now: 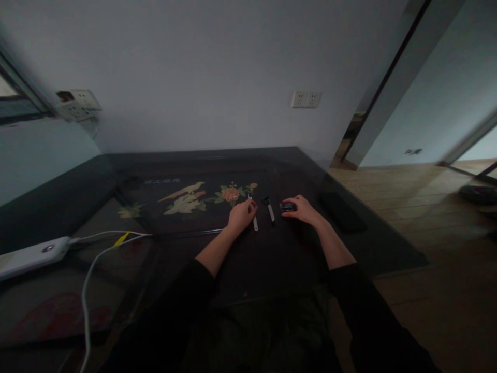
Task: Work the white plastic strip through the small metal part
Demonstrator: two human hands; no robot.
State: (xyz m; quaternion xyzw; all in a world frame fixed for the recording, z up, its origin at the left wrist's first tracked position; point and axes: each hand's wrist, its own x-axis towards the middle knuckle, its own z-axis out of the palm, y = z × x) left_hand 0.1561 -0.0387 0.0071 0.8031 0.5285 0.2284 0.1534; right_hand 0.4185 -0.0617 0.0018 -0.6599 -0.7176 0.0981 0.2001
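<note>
On dark table (272,259), hands touching small tools (269,210)

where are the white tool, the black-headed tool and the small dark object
white tool (255,221), head view, on its handle
black-headed tool (271,212), head view, on its pale handle
small dark object (287,207), head view, on its top

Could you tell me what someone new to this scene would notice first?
Two bare hands meet at the middle of a dark glass-topped table: the left hand touches a small white tool, and the right hand covers a small dark object. A black-headed tool lies between them. Behind, a bird-and-flower inlay glows; a white power strip sits far left.
</note>
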